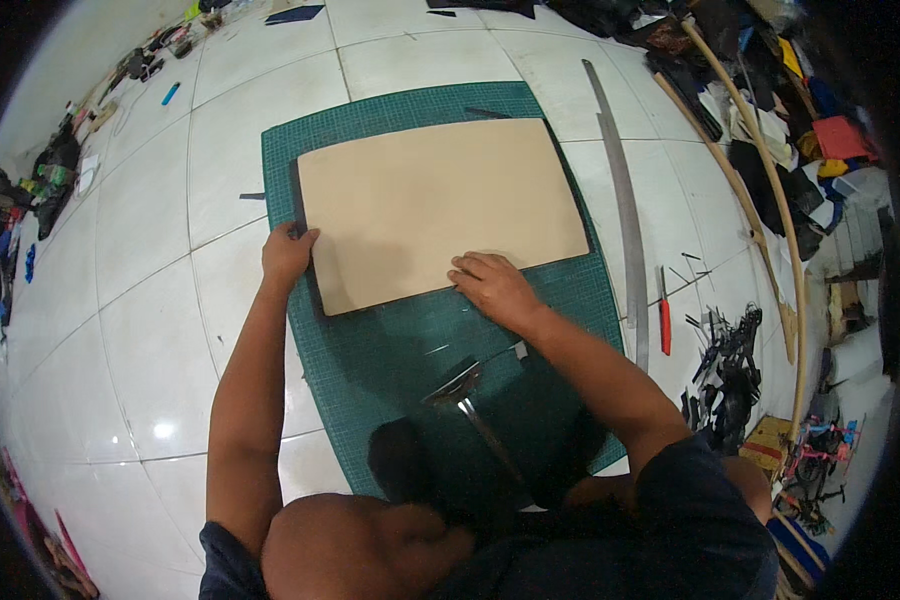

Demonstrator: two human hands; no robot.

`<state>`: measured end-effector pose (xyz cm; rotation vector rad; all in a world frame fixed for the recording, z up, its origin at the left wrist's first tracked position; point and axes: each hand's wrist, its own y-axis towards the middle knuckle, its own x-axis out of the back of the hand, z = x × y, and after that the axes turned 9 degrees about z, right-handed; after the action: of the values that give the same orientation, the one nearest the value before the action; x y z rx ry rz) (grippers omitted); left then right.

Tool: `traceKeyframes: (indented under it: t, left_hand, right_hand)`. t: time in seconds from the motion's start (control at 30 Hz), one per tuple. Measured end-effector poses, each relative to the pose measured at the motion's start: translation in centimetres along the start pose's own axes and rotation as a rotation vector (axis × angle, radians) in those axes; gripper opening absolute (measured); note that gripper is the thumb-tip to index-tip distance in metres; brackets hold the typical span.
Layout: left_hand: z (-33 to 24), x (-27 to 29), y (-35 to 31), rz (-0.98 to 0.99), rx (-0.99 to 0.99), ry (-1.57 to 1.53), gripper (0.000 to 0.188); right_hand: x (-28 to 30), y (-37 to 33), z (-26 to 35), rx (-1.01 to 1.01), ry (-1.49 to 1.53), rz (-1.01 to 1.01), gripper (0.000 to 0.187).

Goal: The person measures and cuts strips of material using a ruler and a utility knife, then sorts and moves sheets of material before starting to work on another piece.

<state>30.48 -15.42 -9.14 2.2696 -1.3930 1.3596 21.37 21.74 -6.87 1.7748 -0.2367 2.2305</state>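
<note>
A beige rectangular sheet lies on a green cutting mat. A dark strip shows along the sheet's left edge. My left hand is closed on that edge, its thumb over the dark strip and other fingers partly hidden. At the sheet's near edge rests my right hand, fingertips on the beige surface and fingers laid out fairly flat. Between my forearms, close to my body, lies a T-shaped metal tool with a long handle. A thin rod-like piece with a pale end is beside it.
Right of the mat, a long grey metal strip and a red-handled tool lie on white floor tiles. Black scraps are heaped nearby. Wooden poles and piled materials line the right side. A blue object lies far left.
</note>
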Motion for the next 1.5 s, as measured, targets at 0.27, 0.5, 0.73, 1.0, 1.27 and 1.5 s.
traceKeyframes:
  t: [0.27,0.5,0.73,1.0,1.27,1.5]
  left_hand:
    - [-4.1,-0.2,-10.9,0.176,-0.712,0.376,0.058]
    - [-1.0,-2.5,-11.1,0.203,-0.81,0.398,0.047]
    - [-1.0,-3.1,-11.1,0.148,-0.851,0.388,0.039]
    - [-7.0,-3.7,-12.8,0.141,-0.827,0.419,0.05]
    - [-9.0,-8.9,-10.2,0.165,-0.97,0.81,0.037]
    - [-9.1,-8.4,-9.9,0.142,-0.98,0.901,0.034]
  right_hand:
    - [-0.5,-1.0,-0.2,-0.04,0.025,-0.02,0.027]
    - [-0.6,-0.7,0.3,-0.033,0.068,-0.064,0.027]
    - [-0.8,-1.0,0.2,-0.058,0.085,-0.07,0.027]
    - [-1.8,-1.3,-0.1,-0.054,0.027,-0.049,0.032]
    - [-0.6,-0.9,0.2,-0.075,-0.007,-0.016,0.031]
    - [4.4,-6.6,5.8,-0.264,0.42,0.512,0.032]
